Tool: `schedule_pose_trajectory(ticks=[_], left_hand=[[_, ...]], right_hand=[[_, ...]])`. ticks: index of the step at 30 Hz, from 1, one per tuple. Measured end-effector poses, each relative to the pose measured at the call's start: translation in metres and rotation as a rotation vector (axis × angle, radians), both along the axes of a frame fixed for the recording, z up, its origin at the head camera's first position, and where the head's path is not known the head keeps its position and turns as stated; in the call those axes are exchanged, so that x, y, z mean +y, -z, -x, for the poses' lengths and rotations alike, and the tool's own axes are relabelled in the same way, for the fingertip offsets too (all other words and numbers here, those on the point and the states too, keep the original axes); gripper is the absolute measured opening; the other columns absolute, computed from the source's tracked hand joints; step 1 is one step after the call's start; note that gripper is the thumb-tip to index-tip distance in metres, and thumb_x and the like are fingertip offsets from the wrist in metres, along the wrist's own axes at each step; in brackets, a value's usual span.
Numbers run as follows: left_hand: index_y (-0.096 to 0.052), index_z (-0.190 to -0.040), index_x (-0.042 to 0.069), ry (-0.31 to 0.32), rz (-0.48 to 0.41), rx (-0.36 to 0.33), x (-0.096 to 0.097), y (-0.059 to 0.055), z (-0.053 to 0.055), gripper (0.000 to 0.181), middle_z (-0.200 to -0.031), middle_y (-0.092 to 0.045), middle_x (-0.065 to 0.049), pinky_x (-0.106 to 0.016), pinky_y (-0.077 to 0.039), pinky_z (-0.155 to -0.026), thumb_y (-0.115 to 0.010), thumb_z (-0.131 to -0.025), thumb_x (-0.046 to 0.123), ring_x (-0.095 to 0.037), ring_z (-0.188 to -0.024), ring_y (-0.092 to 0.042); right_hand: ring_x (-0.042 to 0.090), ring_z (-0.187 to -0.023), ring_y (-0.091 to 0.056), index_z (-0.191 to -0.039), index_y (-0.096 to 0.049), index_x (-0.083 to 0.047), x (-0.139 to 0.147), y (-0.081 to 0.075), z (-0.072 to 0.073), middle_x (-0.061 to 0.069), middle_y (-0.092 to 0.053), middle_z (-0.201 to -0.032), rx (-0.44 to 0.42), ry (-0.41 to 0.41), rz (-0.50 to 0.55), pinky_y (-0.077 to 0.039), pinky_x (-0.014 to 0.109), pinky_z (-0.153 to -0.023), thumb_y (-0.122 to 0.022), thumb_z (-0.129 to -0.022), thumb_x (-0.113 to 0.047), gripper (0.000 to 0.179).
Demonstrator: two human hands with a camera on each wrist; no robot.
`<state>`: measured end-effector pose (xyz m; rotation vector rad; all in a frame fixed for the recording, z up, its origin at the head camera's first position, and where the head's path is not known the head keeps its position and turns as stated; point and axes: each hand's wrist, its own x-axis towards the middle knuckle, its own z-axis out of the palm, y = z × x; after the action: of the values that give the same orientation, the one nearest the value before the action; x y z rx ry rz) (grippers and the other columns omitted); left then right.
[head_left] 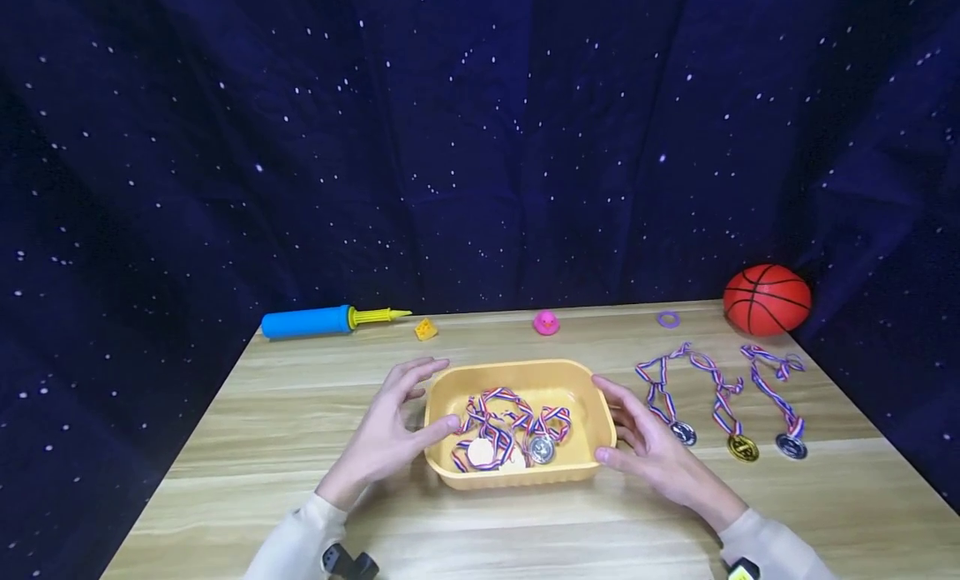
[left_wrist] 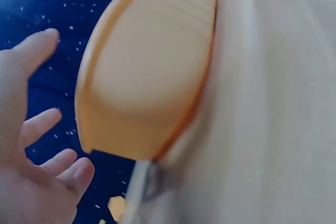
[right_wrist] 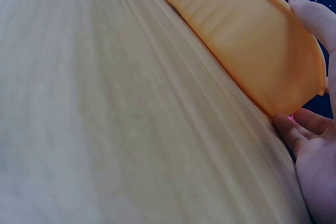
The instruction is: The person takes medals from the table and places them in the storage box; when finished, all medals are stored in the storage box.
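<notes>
A yellow plastic bin [head_left: 517, 477] sits on the table in front of me. Inside lie a silver medal [head_left: 542, 449] and two pale, glare-washed medals [head_left: 481, 452] on tangled red, white and blue ribbons [head_left: 498, 394]. My left hand [head_left: 390, 426] is at the bin's left end, fingers spread; the left wrist view shows a gap between it and the bin wall [left_wrist: 152, 51]. At the right end, my right hand [head_left: 651, 447] grips the bin, thumb at the rim and fingers low by the wall [right_wrist: 252, 40].
Right of the bin lie a silver medal [head_left: 683, 432], a gold medal [head_left: 742, 447] and another silver medal [head_left: 791, 446] with ribbons. Along the back edge are a blue pump [head_left: 306, 322], a yellow cheese-like block [head_left: 426, 329], a pink duck [head_left: 546, 322], a purple ring [head_left: 668, 319] and a red basketball [head_left: 767, 300].
</notes>
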<state>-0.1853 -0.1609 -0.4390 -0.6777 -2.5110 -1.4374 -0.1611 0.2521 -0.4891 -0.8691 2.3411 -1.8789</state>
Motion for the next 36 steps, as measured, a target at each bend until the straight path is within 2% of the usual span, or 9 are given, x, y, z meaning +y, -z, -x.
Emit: schedule_pose_trajectory(ticks=[2,4,10,14,19,25,32,36], left_hand=[[-0.057,-0.161,0.024,0.023,-0.084,-0.063,-0.004,0.006,-0.002,0.077,-0.167,-0.048,-0.007,-0.066,-0.047,-0.122,-0.093,-0.093,0.027,-0.040,-0.150,-0.052],[-0.054,-0.163,0.023,0.044,-0.127,-0.108,-0.007,0.013,-0.004,0.079,-0.167,-0.047,-0.007,-0.064,-0.046,-0.123,-0.092,-0.094,0.024,-0.043,-0.149,-0.054],[-0.050,-0.165,0.021,0.102,-0.140,-0.192,-0.013,0.033,-0.007,0.083,-0.168,-0.046,-0.014,-0.053,-0.042,-0.128,-0.093,-0.093,0.022,-0.042,-0.153,-0.052],[-0.047,-0.165,0.024,0.141,-0.175,-0.235,-0.016,0.040,-0.007,0.084,-0.172,-0.046,-0.015,-0.053,-0.034,-0.132,-0.091,-0.094,0.016,-0.041,-0.158,-0.046],[-0.045,-0.166,0.023,0.176,-0.207,-0.251,-0.016,0.044,-0.005,0.083,-0.176,-0.042,-0.016,-0.057,-0.029,-0.133,-0.089,-0.095,0.015,-0.042,-0.162,-0.039],[-0.046,-0.164,0.026,0.133,-0.205,-0.273,-0.017,0.046,-0.005,0.083,-0.175,-0.043,-0.011,-0.055,-0.030,-0.133,-0.090,-0.094,0.016,-0.038,-0.163,-0.040],[-0.046,-0.164,0.023,0.135,-0.195,-0.247,-0.019,0.048,-0.007,0.083,-0.172,-0.047,-0.015,-0.037,-0.036,-0.131,-0.090,-0.094,0.017,-0.040,-0.160,-0.044],[-0.047,-0.164,0.022,0.147,-0.209,-0.240,-0.018,0.050,-0.007,0.081,-0.172,-0.047,-0.016,-0.026,-0.038,-0.126,-0.089,-0.095,0.016,-0.042,-0.159,-0.044]], right_hand=[[0.039,-0.140,-0.062,-0.176,-0.028,-0.015,0.000,0.001,-0.001,0.029,-0.046,-0.164,-0.003,-0.001,0.001,-0.049,0.023,-0.119,-0.077,-0.101,0.001,0.091],[0.039,-0.139,-0.062,-0.176,-0.028,-0.015,0.000,0.001,-0.002,0.029,-0.047,-0.163,0.001,-0.001,0.006,-0.050,0.024,-0.119,-0.077,-0.100,0.002,0.091],[0.037,-0.139,-0.063,-0.176,-0.028,-0.012,0.000,0.000,-0.002,0.032,-0.047,-0.162,0.016,-0.012,0.020,-0.050,0.024,-0.118,-0.078,-0.098,0.006,0.094],[0.036,-0.140,-0.062,-0.176,-0.029,-0.012,-0.001,-0.002,-0.001,0.031,-0.046,-0.163,0.019,-0.014,0.015,-0.049,0.023,-0.119,-0.079,-0.097,0.007,0.095],[0.035,-0.140,-0.062,-0.175,-0.029,-0.012,0.000,-0.002,0.001,0.031,-0.046,-0.164,0.023,-0.013,0.011,-0.048,0.022,-0.119,-0.080,-0.096,0.006,0.095],[0.037,-0.142,-0.061,-0.176,-0.027,-0.012,-0.001,-0.001,0.004,0.030,-0.044,-0.165,0.023,-0.031,0.005,-0.050,0.024,-0.120,-0.077,-0.099,0.006,0.094],[0.038,-0.145,-0.058,-0.177,-0.022,-0.010,0.000,-0.007,0.002,0.032,-0.039,-0.169,0.031,-0.055,0.006,-0.052,0.029,-0.119,-0.076,-0.099,0.007,0.096],[0.037,-0.149,-0.055,-0.177,-0.024,-0.013,0.009,-0.023,-0.003,0.022,-0.040,-0.173,0.091,0.020,-0.035,-0.054,0.032,-0.118,-0.078,-0.098,0.007,0.097]])
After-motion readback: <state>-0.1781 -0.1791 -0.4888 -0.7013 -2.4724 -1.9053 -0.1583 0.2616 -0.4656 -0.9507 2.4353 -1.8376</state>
